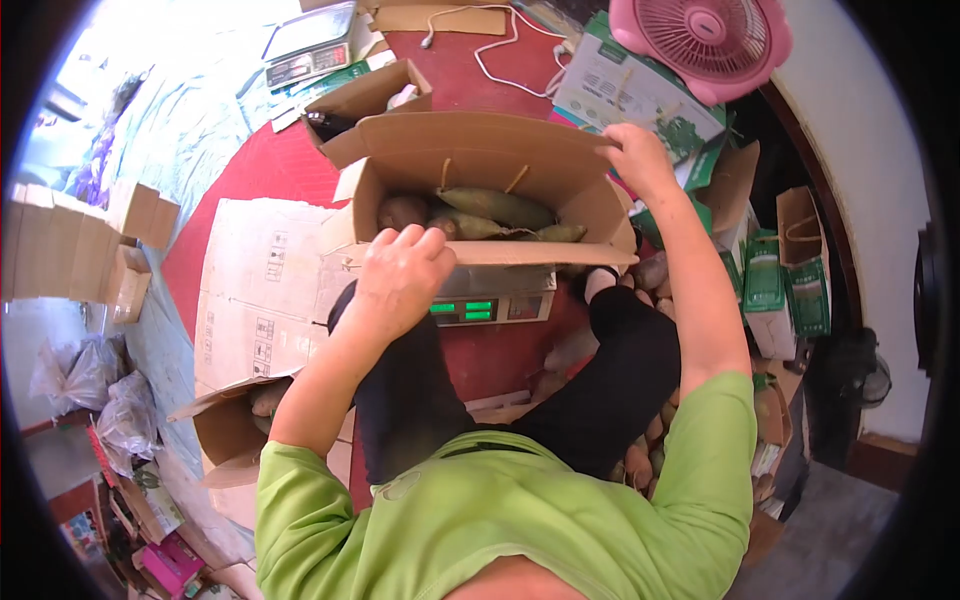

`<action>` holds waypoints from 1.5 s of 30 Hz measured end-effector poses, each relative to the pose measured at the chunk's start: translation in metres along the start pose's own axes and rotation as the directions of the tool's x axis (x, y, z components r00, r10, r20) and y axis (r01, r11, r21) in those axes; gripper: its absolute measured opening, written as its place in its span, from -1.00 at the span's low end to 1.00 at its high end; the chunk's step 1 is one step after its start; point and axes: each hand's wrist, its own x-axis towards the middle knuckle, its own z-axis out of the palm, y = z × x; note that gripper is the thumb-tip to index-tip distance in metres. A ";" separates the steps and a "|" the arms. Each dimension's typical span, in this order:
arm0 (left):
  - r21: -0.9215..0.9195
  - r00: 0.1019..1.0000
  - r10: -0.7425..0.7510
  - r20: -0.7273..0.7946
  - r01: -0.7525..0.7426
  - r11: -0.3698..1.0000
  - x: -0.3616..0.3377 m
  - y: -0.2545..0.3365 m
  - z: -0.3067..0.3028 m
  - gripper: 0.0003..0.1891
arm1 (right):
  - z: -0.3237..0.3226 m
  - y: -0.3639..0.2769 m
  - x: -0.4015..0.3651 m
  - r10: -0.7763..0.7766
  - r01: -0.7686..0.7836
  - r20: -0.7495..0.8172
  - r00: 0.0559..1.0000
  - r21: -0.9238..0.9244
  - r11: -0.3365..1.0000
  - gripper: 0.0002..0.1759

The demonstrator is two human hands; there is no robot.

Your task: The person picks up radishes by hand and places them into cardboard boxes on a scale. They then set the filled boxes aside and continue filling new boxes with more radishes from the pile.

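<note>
An open cardboard box (470, 142) stands in front of me on a digital scale (500, 308) with lit green displays. Inside lie several long, greenish vegetables (497, 207) with tapered ends, and a rounder brown one (402, 212) at the left. My left hand (405, 272) is closed over the box's near flap at its left part, fingertips over the edge. At the far right corner, my right hand (640, 160) pinches the end of the raised far flap. Two short rope handles show on the far inner wall.
A pink fan (706, 38) stands on a printed carton (640, 85) at back right. Behind the box are a smaller carton (375, 105) and another scale (308, 62). Flattened cardboard (255, 270) lies left. Loose tubers (650, 272) lie near my right leg; green cartons (765, 285) stand right.
</note>
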 end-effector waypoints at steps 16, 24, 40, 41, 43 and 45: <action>-0.187 0.930 -0.329 -0.161 0.299 0.936 -0.096 -0.105 -0.040 -0.94 | 0.004 -0.181 0.060 -0.549 0.503 -0.182 0.816 -0.246 0.829 -0.86; -0.040 0.833 -0.532 -0.154 0.533 0.845 -0.187 -0.137 -0.091 -0.98 | 0.073 -0.290 0.079 -0.671 0.642 -0.146 0.727 -0.204 0.739 -0.85; 0.329 0.450 -0.891 -0.063 0.852 0.407 -0.363 -0.174 -0.086 -0.91 | 0.233 -0.383 0.047 -0.562 0.584 0.444 0.698 0.102 0.805 -0.75; 0.331 0.424 -0.906 -0.022 0.858 0.393 -0.362 -0.175 -0.087 -0.90 | 0.224 -0.373 0.049 -0.536 0.534 0.440 0.720 0.140 0.833 -0.75; 0.340 0.459 -0.887 -0.044 0.842 0.419 -0.350 -0.172 -0.084 -0.91 | 0.213 -0.337 0.057 -0.530 0.473 0.393 0.751 0.240 0.848 -0.76; 0.350 0.510 -0.859 -0.055 0.815 0.462 -0.341 -0.167 -0.075 -0.91 | 0.209 -0.285 0.064 -0.509 0.394 0.368 0.778 0.346 0.852 -0.77</action>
